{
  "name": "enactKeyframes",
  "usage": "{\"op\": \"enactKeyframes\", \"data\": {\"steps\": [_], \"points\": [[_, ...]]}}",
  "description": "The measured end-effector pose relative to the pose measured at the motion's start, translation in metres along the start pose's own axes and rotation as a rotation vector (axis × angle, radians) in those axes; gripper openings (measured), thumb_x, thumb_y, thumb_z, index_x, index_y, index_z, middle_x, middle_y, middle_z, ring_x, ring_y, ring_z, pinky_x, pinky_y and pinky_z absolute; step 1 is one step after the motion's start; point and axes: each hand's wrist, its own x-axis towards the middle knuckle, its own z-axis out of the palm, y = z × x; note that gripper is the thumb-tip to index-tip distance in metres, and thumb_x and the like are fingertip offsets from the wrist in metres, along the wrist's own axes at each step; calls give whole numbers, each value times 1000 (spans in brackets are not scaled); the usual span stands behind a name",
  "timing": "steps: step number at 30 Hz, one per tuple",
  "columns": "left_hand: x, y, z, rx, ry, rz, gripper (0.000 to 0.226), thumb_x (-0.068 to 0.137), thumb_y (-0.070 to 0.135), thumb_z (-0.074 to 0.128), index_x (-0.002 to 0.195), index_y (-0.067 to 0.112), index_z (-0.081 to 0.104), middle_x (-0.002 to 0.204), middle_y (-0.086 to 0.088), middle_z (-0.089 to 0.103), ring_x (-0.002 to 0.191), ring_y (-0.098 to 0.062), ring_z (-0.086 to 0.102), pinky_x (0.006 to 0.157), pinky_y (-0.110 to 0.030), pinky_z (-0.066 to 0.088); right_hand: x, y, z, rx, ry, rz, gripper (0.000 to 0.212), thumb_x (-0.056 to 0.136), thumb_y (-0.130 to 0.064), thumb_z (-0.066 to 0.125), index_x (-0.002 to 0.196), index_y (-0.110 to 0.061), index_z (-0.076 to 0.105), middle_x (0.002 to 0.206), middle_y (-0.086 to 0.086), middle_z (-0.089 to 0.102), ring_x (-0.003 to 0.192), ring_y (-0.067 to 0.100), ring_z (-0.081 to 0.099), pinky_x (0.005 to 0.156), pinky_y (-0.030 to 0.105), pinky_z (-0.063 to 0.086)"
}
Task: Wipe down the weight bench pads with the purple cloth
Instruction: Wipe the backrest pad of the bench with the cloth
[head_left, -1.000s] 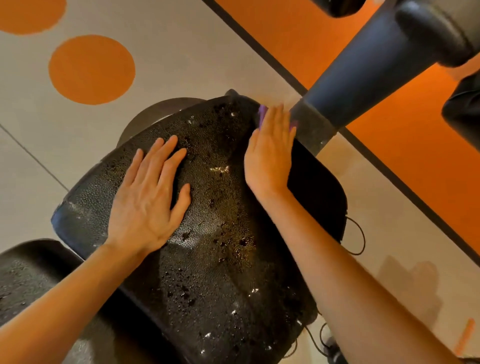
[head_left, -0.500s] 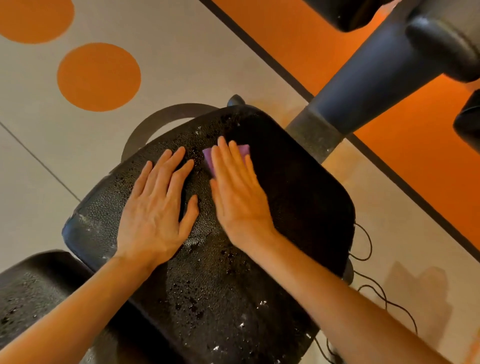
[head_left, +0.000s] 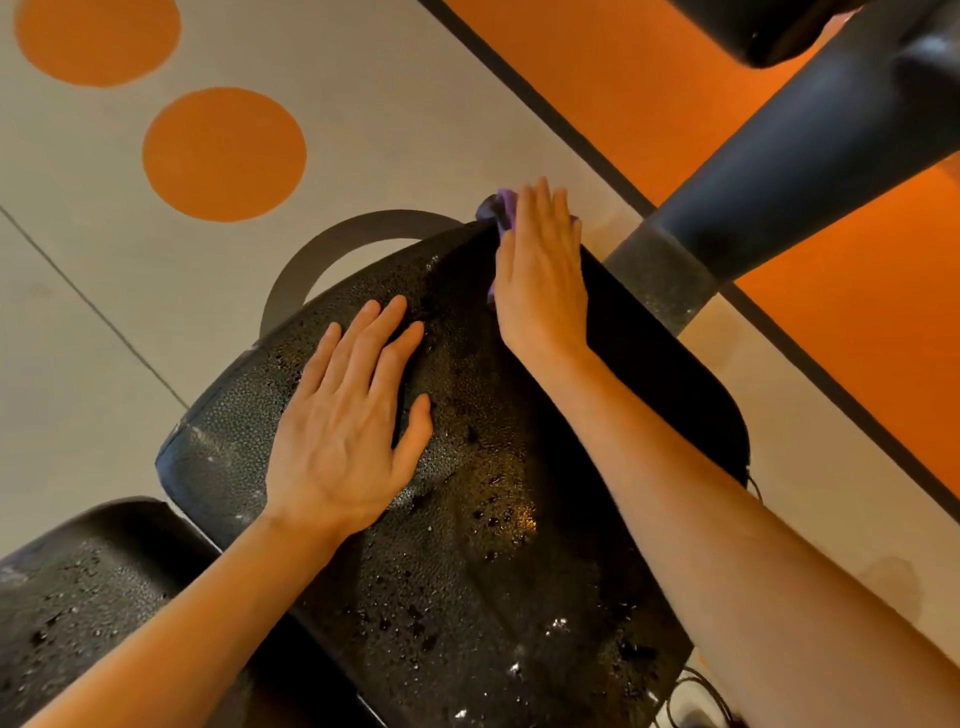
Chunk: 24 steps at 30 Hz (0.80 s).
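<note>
Since half a second earlier, the right hand (head_left: 540, 270) and the purple cloth (head_left: 505, 210) under it have been carried from the middle of the seat pad (head_left: 519, 519) to its far edge, at upper centre of the frame; the left hand (head_left: 348, 436) is found where it was.

Head view: the black seat pad is seen across the centre and lower part of the frame, its textured surface beaded with droplets over the left and middle areas, while the strip along its right side appears dark and dry. The right hand is laid flat, fingers straight and close together, pressed down on the purple cloth; only a bunched corner of cloth is exposed past the fingertips and a sliver beside the palm. The left hand is spread flat on the pad at centre left, fingers slightly fanned, nothing gripped. The two hands are held apart. A second black pad (head_left: 78, 597), also wet, is noted at lower left, just beside the seat pad. A dark padded machine arm (head_left: 779, 182) is seen crossing the upper right. Grey floor (head_left: 104, 312) with orange circles (head_left: 223, 153) occupies the upper left, and an orange floor area (head_left: 649, 78) the upper right.
</note>
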Motion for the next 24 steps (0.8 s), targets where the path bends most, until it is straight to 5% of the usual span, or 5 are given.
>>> {"op": "enactKeyframes", "data": {"steps": [6,9,15,20,24], "points": [[0,-1,0,-1,-9,5,59,97,42,37,149,13,33,159,-5,25,150,-19,15,123,-41,11,-24,-21,6,-27,-80,-376,51,103,-24,25,151,-8,21,160,12,17,149,24,11,122,41,11],[-1,-1,1,-6,-5,3,58,98,42,37,148,13,34,159,-4,24,150,-19,15,123,-41,11,2,8,-2,-44,-5,-124,50,103,-24,26,150,-7,23,158,13,22,148,27,17,122,41,13],[0,-2,0,-4,-11,2,59,98,43,35,148,13,34,160,-4,24,150,-19,15,123,-40,11,-48,56,-18,26,175,168,39,100,-19,35,134,-4,46,128,16,55,118,30,53,101,43,45],[0,0,0,-4,6,3,58,97,42,36,146,12,37,158,-5,28,149,-20,19,123,-40,12,22,-6,1,-55,81,-7,34,102,-25,33,127,-10,50,125,8,56,117,24,49,104,37,37],[0,0,0,-6,4,0,58,97,41,35,146,11,37,158,-5,29,149,-20,19,123,-40,12,-2,34,-20,39,60,-6,36,104,-27,34,133,-13,48,119,4,63,109,9,59,91,21,45]]}}
